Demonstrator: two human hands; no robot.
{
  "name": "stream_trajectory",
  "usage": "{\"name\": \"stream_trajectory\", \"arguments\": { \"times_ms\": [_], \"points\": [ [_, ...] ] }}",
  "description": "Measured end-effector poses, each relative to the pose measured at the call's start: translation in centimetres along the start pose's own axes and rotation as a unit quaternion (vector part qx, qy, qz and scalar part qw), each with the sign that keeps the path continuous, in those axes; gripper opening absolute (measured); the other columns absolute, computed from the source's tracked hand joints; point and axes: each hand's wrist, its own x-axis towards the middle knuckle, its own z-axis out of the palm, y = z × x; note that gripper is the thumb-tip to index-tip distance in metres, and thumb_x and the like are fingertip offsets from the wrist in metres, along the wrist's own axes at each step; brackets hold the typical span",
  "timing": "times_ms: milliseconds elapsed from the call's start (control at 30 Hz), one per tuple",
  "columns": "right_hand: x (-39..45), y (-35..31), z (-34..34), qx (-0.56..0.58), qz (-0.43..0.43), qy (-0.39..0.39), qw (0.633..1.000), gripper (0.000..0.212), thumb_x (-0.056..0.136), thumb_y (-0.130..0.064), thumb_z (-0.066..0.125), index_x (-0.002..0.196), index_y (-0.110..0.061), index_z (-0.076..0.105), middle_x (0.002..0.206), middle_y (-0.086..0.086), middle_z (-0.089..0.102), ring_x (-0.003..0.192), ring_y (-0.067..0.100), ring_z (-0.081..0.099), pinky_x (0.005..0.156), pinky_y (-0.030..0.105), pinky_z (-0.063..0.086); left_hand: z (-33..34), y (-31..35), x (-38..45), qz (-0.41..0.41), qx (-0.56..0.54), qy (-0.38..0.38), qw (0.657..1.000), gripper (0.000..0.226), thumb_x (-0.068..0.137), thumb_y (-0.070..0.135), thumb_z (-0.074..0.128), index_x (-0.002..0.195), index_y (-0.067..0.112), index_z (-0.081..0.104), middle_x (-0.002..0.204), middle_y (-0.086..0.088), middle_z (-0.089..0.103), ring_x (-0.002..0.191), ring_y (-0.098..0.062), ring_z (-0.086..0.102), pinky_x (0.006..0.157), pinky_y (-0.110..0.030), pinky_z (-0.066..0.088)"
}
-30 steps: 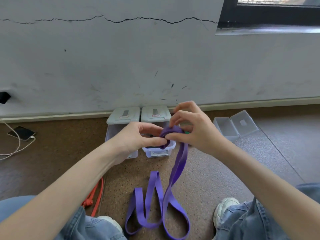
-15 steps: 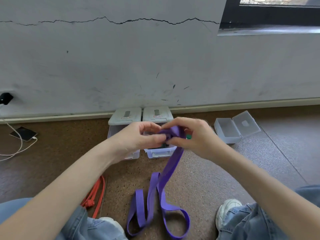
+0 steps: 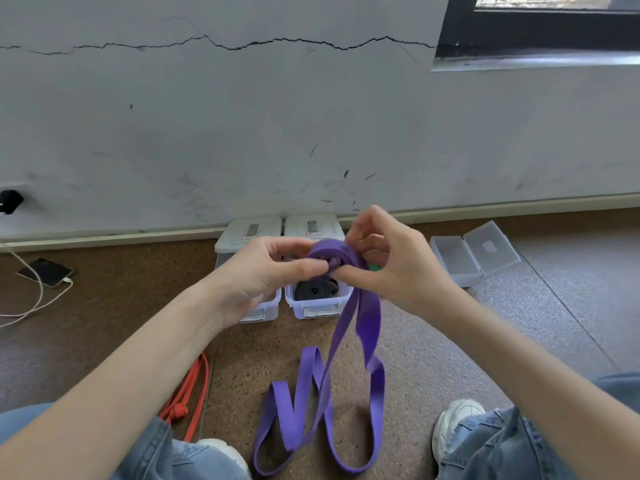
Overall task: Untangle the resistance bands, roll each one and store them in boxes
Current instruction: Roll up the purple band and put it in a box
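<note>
Both hands pinch the rolled start of the purple resistance band (image 3: 341,258) above the open box (image 3: 317,301) that holds a dark rolled band (image 3: 313,289). The left hand (image 3: 263,271) grips the coil's core, and the right hand (image 3: 388,265) curls round its outer wrap. Compared with half a second ago, the coil is thicker and the slack on the floor has shortened and shifted.

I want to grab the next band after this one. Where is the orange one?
The orange band lies on the floor at lower left, beside the left knee, left of the purple band.
</note>
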Motion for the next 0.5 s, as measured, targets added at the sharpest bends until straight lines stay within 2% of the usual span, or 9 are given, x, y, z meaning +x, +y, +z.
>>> {"name": "stream_trajectory", "arguments": {
  "times_ms": [67, 167, 233, 333, 367, 400, 467, 500],
  "points": [
    [-0.2, 0.1, 0.2, 0.067, 0.036, 0.017, 0.997, 0.030, 0.069, -0.016, 0.080, 0.082, -0.017, 0.053, 0.078, 0.003, 0.066, 0.070, 0.015, 0.063, 0.065, 0.030, 0.054, 0.3, -0.1, 0.1, 0.013, -0.070, 0.016, 0.997, 0.040, 0.055, 0.019, 0.084, 0.095, 0.016, 0.076, 0.099, -0.007, 0.073, 0.093, -0.012, 0.068, 0.080, -0.019, 0.052],
    [-0.6, 0.2, 0.6, 0.151, 0.083, -0.006, 0.985, 0.033, 0.070, -0.016, 0.080, 0.092, -0.011, 0.055, 0.075, -0.004, 0.067, 0.067, 0.010, 0.064, 0.060, 0.021, 0.052, 0.9, -0.6, 0.2, 0.011, -0.120, 0.036, 0.992, 0.033, 0.057, 0.018, 0.076, 0.090, 0.016, 0.077, 0.097, -0.005, 0.074, 0.091, -0.010, 0.069, 0.074, -0.015, 0.052],
    [-0.7, 0.2, 0.8, 0.108, 0.068, 0.000, 0.992, 0.032, 0.071, -0.018, 0.079, 0.093, -0.016, 0.055, 0.080, -0.004, 0.068, 0.071, 0.010, 0.064, 0.065, 0.024, 0.055, 1.1, -1.0, 0.1, -0.006, -0.125, 0.032, 0.992, 0.030, 0.059, 0.016, 0.075, 0.089, 0.015, 0.077, 0.097, -0.005, 0.074, 0.090, -0.010, 0.069, 0.072, -0.015, 0.052],
    [-0.8, 0.3, 1.1, 0.009, 0.014, -0.015, 1.000, 0.030, 0.073, -0.014, 0.075, 0.095, -0.026, 0.059, 0.093, -0.006, 0.062, 0.081, 0.010, 0.062, 0.073, 0.025, 0.054, 0.8, -1.0, -0.2, -0.036, -0.129, -0.005, 0.991, 0.033, 0.061, 0.011, 0.077, 0.093, 0.017, 0.074, 0.097, -0.010, 0.073, 0.092, -0.019, 0.070, 0.072, -0.020, 0.055],
    [-0.7, 0.4, 1.2, -0.040, -0.013, -0.027, 0.999, 0.030, 0.073, -0.013, 0.073, 0.096, -0.027, 0.062, 0.099, -0.004, 0.056, 0.083, 0.013, 0.060, 0.074, 0.025, 0.053, 0.7, -0.9, -0.2, -0.038, -0.071, -0.011, 0.997, 0.034, 0.062, 0.012, 0.079, 0.095, 0.021, 0.073, 0.095, -0.009, 0.074, 0.092, -0.020, 0.070, 0.073, -0.022, 0.056],
    [-0.7, 0.4, 1.2, -0.091, -0.040, -0.038, 0.994, 0.029, 0.073, -0.011, 0.071, 0.098, -0.026, 0.066, 0.104, -0.002, 0.049, 0.083, 0.016, 0.057, 0.074, 0.022, 0.049, 0.6, -0.8, -0.2, -0.031, 0.046, -0.008, 0.998, 0.032, 0.065, 0.015, 0.081, 0.095, 0.024, 0.072, 0.093, -0.006, 0.074, 0.090, -0.018, 0.070, 0.074, -0.025, 0.057],
    [-0.5, 0.6, 1.1, -0.157, -0.076, -0.073, 0.982, 0.029, 0.074, -0.010, 0.067, 0.101, -0.023, 0.070, 0.106, -0.002, 0.041, 0.081, 0.015, 0.051, 0.072, 0.012, 0.040, 0.8, -0.7, -0.1, -0.003, 0.270, 0.014, 0.963, 0.027, 0.070, 0.020, 0.080, 0.094, 0.028, 0.070, 0.089, 0.001, 0.074, 0.086, -0.009, 0.070, 0.080, -0.027, 0.055],
    [-0.4, 0.6, 1.0, -0.170, -0.078, -0.091, 0.978, 0.031, 0.075, -0.009, 0.066, 0.102, -0.023, 0.071, 0.104, -0.002, 0.042, 0.083, 0.015, 0.049, 0.072, 0.010, 0.037, 0.9, -0.8, 0.0, 0.012, 0.310, 0.024, 0.950, 0.028, 0.070, 0.020, 0.080, 0.094, 0.028, 0.069, 0.089, 0.004, 0.074, 0.083, -0.005, 0.069, 0.080, -0.025, 0.054]
  ]
}}
